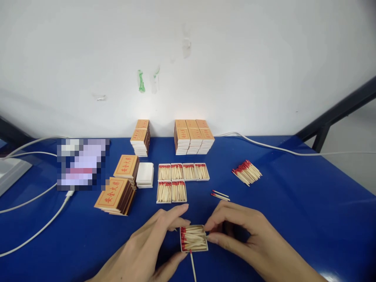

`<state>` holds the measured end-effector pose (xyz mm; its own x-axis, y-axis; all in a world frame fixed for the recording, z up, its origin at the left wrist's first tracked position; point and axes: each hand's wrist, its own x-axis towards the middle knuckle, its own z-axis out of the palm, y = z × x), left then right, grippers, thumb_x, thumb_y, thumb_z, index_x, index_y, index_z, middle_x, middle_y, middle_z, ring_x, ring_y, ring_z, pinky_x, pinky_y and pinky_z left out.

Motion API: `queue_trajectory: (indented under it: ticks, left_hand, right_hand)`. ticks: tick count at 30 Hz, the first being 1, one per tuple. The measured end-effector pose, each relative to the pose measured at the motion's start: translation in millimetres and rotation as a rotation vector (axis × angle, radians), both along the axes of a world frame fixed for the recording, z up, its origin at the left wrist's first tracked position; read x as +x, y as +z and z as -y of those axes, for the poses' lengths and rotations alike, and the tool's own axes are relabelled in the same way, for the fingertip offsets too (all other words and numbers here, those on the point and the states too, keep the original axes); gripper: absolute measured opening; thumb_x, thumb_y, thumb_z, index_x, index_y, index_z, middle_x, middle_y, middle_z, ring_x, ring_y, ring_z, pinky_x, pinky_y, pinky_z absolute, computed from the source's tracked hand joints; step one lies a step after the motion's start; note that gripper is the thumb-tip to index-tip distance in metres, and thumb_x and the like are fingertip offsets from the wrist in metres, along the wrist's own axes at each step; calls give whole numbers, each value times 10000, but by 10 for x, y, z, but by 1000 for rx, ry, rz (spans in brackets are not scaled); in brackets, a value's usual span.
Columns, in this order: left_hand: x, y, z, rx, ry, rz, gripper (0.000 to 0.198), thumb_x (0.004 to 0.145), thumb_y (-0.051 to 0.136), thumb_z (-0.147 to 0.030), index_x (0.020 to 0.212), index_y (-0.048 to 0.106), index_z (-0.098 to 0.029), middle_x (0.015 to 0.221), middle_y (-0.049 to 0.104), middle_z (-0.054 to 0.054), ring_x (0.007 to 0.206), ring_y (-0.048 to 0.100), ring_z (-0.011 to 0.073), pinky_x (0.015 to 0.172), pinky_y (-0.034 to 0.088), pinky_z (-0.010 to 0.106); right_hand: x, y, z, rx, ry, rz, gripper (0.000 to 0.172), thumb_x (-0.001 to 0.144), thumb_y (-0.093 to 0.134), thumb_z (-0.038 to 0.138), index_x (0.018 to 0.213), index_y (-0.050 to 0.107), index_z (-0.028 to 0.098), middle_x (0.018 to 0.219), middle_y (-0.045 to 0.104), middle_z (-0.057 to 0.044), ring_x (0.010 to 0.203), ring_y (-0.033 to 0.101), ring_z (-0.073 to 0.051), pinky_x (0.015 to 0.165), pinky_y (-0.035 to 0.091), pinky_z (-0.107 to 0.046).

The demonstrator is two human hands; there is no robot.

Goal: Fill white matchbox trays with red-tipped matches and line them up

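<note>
A white matchbox tray full of red-tipped matches lies near the front of the table, heads to the left. My left hand grips its left end between the thumb at the near corner and a finger at the far corner, with the index finger raised. At the tray's right edge, the thumb and forefinger of my right hand close on the rim. One loose match sticks out toward me below the tray, by my left thumb. Behind, several filled trays stand in two rows.
Orange matchbox sleeves are stacked at left beside white trays. More box stacks stand by the wall. A match pile and two loose matches lie right. Cables and a blurred device are at left.
</note>
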<state>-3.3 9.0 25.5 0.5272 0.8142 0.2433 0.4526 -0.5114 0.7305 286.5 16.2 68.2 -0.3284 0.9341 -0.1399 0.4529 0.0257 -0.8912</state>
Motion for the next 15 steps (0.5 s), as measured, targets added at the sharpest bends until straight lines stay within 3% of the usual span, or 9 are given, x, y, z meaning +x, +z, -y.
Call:
queue_trajectory:
  ticks: [5,9,15]
  left_hand:
    - [8,20,-3,-4,-35,38,865,1070,744,-134,1778,356,-445,1414,866,-55,1262,874,153,1151,668,258]
    - [3,46,-6,-32,-23,35,875,1070,755,-120,1785,367,-441,1439,850,-42,1299,859,153,1200,641,277]
    - [21,83,30,-4,20,38,814,1098,723,-144,1774,394,-455,1429,837,-65,1279,853,122,1169,643,215]
  right_hand:
    - [-60,20,-20,16,-8,22,138,1037,850,222,917,854,289,926,828,44,810,712,-141,724,529,-248]
    - [-47,56,-33,55,-21,57,157,1084,812,305,936,861,292,899,830,32,794,727,-156,715,561,-251]
    - [-95,-17,324,367,-32,259,176,1116,745,274,949,800,282,838,775,26,704,751,-139,659,606,-222]
